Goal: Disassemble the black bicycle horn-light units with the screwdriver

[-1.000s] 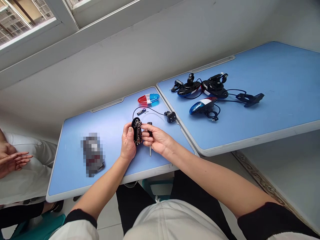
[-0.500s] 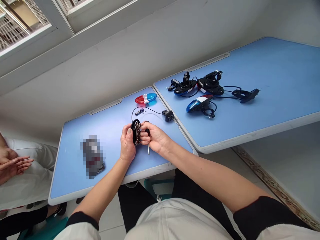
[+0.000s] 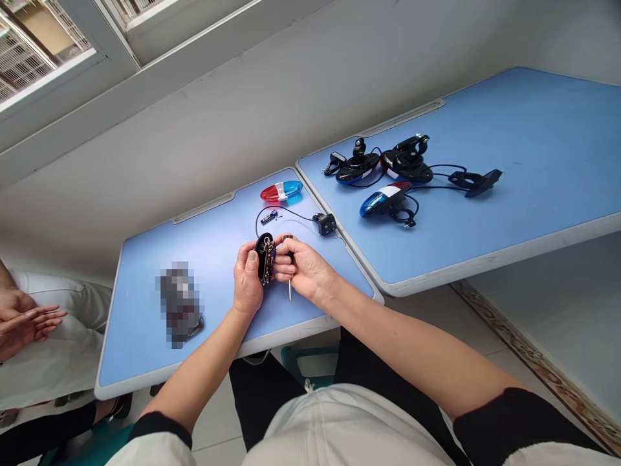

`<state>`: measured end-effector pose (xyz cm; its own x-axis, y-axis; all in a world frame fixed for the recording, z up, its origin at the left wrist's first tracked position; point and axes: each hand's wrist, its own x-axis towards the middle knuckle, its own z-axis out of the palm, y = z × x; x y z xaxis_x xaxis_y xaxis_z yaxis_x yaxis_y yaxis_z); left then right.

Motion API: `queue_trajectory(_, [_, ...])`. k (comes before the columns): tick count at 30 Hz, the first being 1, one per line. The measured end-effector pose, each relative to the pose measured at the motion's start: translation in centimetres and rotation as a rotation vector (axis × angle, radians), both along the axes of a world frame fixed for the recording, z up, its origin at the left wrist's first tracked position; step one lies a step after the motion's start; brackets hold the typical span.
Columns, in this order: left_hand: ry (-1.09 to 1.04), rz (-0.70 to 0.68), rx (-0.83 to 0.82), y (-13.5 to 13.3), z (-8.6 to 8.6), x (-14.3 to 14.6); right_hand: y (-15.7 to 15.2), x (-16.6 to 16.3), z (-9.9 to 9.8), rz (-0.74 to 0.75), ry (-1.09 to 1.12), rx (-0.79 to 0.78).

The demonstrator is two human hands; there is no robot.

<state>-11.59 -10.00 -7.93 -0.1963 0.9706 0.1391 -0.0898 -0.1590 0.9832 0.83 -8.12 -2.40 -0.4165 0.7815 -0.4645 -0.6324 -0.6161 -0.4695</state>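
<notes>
My left hand [image 3: 246,286] is closed around the black housing [image 3: 262,243] of an opened bicycle light, tilted up above the blue table. Its circuit board [image 3: 269,266] stands out of the shell on the right side. In my right hand [image 3: 309,270] is a screwdriver [image 3: 290,292], its shaft pointing down toward me. The fingertips of that hand also reach the board's edge; whether they pinch something there is hidden. A cable runs from the housing to a black button unit [image 3: 325,224]. Behind lie a battery [image 3: 268,217] and a red and blue lens cover [image 3: 281,191].
Several assembled lights with clamps and cables, one a blue-white-red light [image 3: 385,199], lie on the right table [image 3: 533,155]. A blurred dark object [image 3: 180,304] rests on the left table [image 3: 138,278]. At far left, another person's hands [image 3: 32,323] are near the table.
My right hand has shifted very slightly to the right with the screwdriver, and the board leans a little farther from the housing. Other things stay put; the view has moved slightly.
</notes>
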Motion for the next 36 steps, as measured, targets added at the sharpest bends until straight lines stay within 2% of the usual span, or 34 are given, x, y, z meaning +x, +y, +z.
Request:
queue_trajectory(6, [-0.081, 0.011, -0.076, 0.2, 0.6, 0.2, -0.3, 0.2, -0.3, 0.009, -0.045, -0.014])
queue_trajectory(10, [-0.107, 0.014, -0.135, 0.4, 1.1, 0.5, -0.8, 0.2, -0.6, 0.001, -0.062, 0.032])
queue_trajectory(14, [-0.106, 0.033, -0.174, 0.5, 1.3, 0.7, -0.7, 0.9, -0.5, 0.105, -0.057, 0.077])
queue_trajectory(16, [-0.083, 0.018, -0.180, 0.5, 1.3, 0.6, -0.3, 1.9, 0.1, 0.131, -0.136, 0.143])
queue_trajectory(19, [-0.030, -0.009, -0.200, 0.5, 1.5, 0.6, 1.4, 3.6, 1.7, 0.158, -0.426, 0.395])
queue_trajectory(22, [-0.006, -0.004, -0.235, 0.6, 2.0, 0.5, 4.0, 4.5, 2.9, 0.243, -0.902, 0.789])
queue_trajectory(25, [-0.047, 0.027, -0.277, 0.7, 2.5, 0.1, 6.1, 4.1, 2.4, 0.394, -1.473, 1.119])
queue_trajectory(27, [-0.098, 0.051, -0.300, 0.9, 2.7, -0.3, 6.7, 3.7, 1.4, 0.525, -1.749, 1.259])
queue_trajectory(31, [-0.141, 0.061, -0.313, 1.2, 2.8, -1.0, 6.6, 3.1, 0.1, 0.655, -2.012, 1.308])
queue_trajectory(36, [-0.076, 0.072, -0.353, 1.4, 3.5, -1.6, 6.7, 2.7, 0.1, 0.698, -2.068, 1.297])
